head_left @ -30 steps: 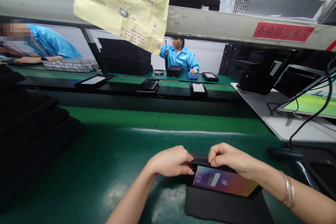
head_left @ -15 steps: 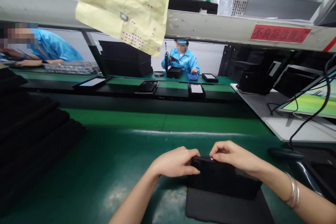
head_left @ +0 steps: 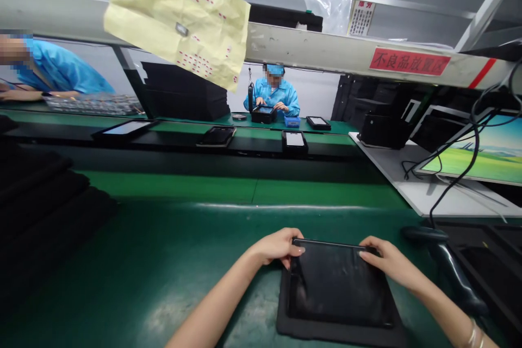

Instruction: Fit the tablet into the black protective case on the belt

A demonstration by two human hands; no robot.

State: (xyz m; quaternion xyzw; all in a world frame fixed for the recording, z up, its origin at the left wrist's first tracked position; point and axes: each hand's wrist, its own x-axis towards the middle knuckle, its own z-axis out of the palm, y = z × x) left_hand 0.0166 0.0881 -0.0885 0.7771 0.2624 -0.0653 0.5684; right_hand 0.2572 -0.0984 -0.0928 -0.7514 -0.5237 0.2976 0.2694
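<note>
A black tablet [head_left: 338, 285] with a glossy dark screen faces up over a black foam pad [head_left: 322, 334] on the green work surface [head_left: 163, 261]. My left hand [head_left: 280, 246] pinches the tablet's far left corner, thumb on the screen side. At the far edge towards the right, my right hand [head_left: 381, 261] grips it the same way, thumb on top and fingers behind. Whether the tablet's near edge rests on the pad or hovers just above it, I cannot tell.
Black foam sheets [head_left: 49, 217] are stacked at the left. A scanner [head_left: 452, 266] and black trays [head_left: 489, 261] lie right, below a monitor [head_left: 481, 147]. Devices in black trays, including one tray [head_left: 294, 141], line the far strip. Two people in blue work beyond.
The tablet has tilted down flatter, and its screen now shows. My right hand has moved right along its far edge. The person opposite has lowered a device onto the black box.
</note>
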